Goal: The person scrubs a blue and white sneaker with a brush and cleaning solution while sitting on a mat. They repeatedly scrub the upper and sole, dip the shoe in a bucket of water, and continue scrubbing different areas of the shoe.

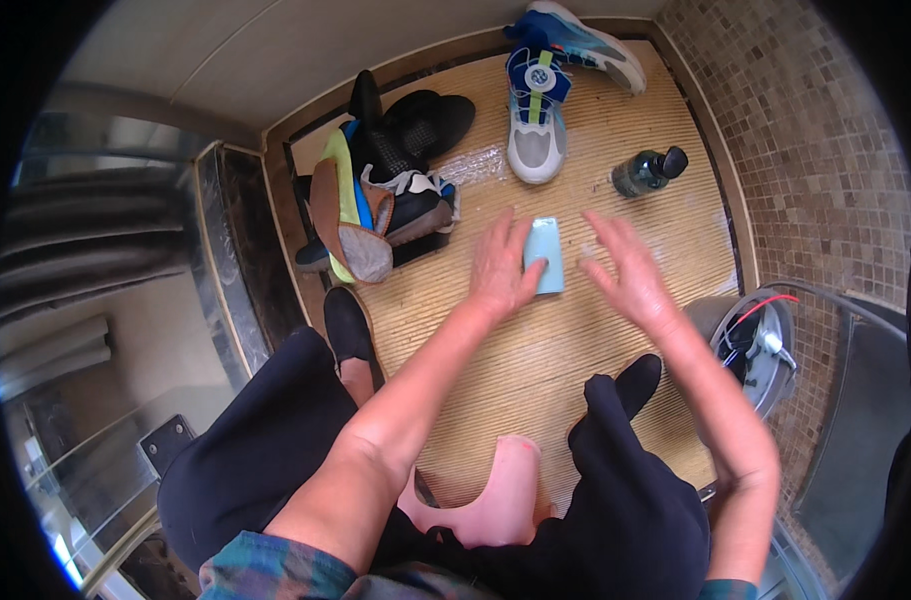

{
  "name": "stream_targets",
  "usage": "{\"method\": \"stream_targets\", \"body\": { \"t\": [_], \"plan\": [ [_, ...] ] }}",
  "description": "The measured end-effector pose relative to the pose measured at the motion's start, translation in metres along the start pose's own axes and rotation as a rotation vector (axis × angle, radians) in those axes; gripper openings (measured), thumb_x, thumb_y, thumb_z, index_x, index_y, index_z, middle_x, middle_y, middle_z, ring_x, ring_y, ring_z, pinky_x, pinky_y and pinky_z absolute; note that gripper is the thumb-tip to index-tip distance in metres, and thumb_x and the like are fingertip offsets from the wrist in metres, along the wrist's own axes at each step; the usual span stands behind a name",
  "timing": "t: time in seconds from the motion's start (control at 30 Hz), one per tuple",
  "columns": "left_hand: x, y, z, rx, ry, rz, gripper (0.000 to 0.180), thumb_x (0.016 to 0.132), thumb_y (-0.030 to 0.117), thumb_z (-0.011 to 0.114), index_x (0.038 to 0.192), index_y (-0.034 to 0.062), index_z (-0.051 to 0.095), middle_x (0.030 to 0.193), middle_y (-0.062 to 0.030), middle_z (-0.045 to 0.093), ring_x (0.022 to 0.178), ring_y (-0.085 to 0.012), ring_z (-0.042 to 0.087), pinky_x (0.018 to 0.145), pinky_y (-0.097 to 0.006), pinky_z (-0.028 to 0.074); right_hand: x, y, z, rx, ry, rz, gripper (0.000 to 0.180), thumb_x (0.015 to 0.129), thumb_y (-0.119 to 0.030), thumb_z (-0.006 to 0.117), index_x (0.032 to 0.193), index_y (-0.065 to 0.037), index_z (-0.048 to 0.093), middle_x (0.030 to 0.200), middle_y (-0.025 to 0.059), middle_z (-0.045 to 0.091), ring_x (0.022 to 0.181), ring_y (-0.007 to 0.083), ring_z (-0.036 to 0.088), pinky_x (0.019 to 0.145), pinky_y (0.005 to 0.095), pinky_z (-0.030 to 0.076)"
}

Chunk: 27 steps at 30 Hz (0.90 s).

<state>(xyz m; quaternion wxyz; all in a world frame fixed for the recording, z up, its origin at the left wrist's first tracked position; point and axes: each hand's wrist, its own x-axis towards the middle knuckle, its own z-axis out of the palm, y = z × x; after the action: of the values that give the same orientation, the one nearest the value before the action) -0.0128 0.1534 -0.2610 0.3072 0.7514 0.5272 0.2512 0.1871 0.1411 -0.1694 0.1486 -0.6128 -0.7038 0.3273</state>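
A small light-blue rectangular thing (543, 245), whose kind I cannot make out, lies in the middle of the ribbed yellowish mat. My left hand (499, 268) is beside it with its fingers stretched out, and its thumb touches the thing's lower left part. On the other side, a short gap away, my right hand (627, 268) is held with its fingers apart and nothing in them. Beyond the hands stands a white, grey and blue sneaker (536, 125) with a dial on its tongue. A dark bottle with a black cap (647, 172) is up and right of my right hand.
A second blue and white sneaker (590, 45) lies on its side at the back. Several shoes and insoles (385, 190) are heaped at the left. A grey bucket (775, 370) with tools stands by my right forearm. Between my legs is a pink plastic stool (515, 490).
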Motion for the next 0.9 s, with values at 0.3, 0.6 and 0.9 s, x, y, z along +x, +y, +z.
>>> {"method": "stream_targets", "body": {
  "t": [0.3, 0.6, 0.9],
  "plan": [
    [0.044, 0.027, -0.009, -0.144, 0.093, 0.017, 0.057, 0.077, 0.013, 0.067, 0.129, 0.0018, 0.047, 0.137, -0.0285, 0.040, 0.121, -0.0456, 0.043, 0.104, -0.045, 0.036, 0.178, -0.004, -0.078, -0.364, -0.004, 0.043, 0.042, 0.085, -0.022, 0.063, 0.123, -0.005, 0.057, 0.111, 0.0195, 0.062, 0.105, 0.0357, 0.060, 0.090, 0.0453, 0.048],
    [0.067, 0.005, -0.035, -0.295, -0.046, -0.204, 0.039, 0.080, 0.010, 0.064, 0.117, 0.0003, 0.057, 0.121, -0.0201, 0.056, 0.114, -0.0357, 0.052, 0.098, -0.040, 0.042, 0.274, 0.118, -0.067, -0.418, 0.437, 0.492, 0.059, 0.080, -0.030, 0.069, 0.130, -0.007, 0.049, 0.132, 0.0248, 0.048, 0.116, 0.0402, 0.053, 0.094, 0.0427, 0.047],
    [0.036, -0.018, -0.013, -0.402, -0.142, -0.321, 0.032, 0.081, 0.008, 0.063, 0.112, 0.0004, 0.060, 0.106, -0.0200, 0.063, 0.099, -0.0300, 0.063, 0.089, -0.037, 0.049, 0.262, 0.078, -0.021, -0.442, 0.420, 0.596, 0.047, 0.078, -0.026, 0.070, 0.118, -0.003, 0.059, 0.100, 0.0164, 0.068, 0.096, 0.0325, 0.066, 0.079, 0.0456, 0.052]
  ]
}}
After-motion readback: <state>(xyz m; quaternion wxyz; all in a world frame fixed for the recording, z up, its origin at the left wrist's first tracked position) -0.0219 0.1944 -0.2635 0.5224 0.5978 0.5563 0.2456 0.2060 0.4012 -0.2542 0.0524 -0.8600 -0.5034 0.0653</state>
